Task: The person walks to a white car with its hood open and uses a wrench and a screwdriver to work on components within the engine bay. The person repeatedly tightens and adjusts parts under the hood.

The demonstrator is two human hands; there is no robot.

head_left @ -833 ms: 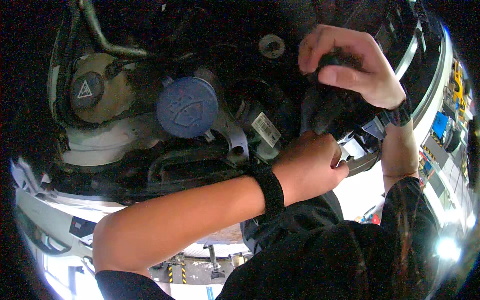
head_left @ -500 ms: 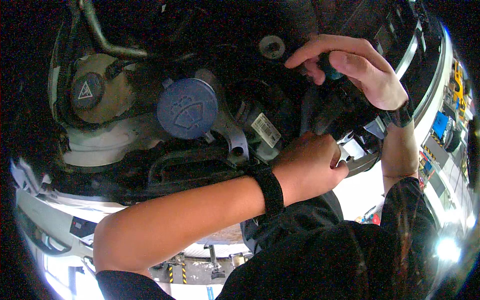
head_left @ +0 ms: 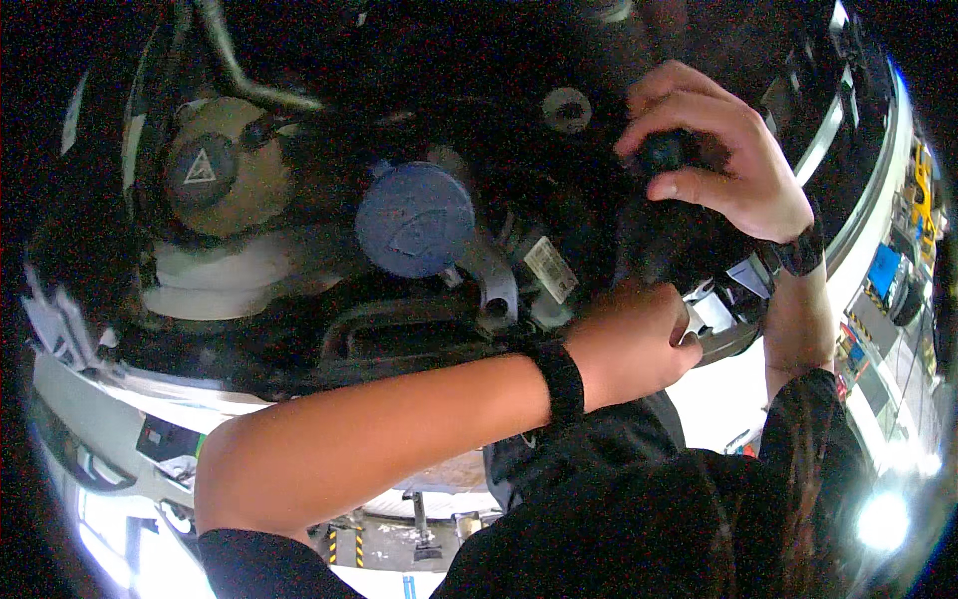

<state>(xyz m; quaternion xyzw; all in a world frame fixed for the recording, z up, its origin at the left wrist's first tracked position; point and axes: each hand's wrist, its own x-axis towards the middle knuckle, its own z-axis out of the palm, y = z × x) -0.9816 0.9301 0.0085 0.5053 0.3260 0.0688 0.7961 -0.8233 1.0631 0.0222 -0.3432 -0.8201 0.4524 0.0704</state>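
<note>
My right hand (head_left: 723, 150) reaches in from the right, its fingers and thumb curled around a dark rounded knob (head_left: 667, 150). Whether the knob tops a tool or belongs to the engine bay is too dark to tell. Below it, my left hand (head_left: 639, 344) lies at the front edge of the bay with its thumb bent in. Its other fingers are closed and reach into shadow, so what they grip is hidden. Left of that hand are a label (head_left: 551, 270) on a dark part and a pale metal bracket (head_left: 496, 285).
A blue washer-fluid cap (head_left: 415, 220) and a black cap (head_left: 202, 170) on a yellowish reservoir (head_left: 254, 185) stand at left. A pale round fitting (head_left: 567, 110) lies beyond. The car's white front edge (head_left: 848, 240) curves along the right, with workshop gear past it.
The view has shifted, so the engine parts sit farther right. My right hand's fingers have turned about the knob and its thumb has dropped lower. My left hand stays at the front edge.
</note>
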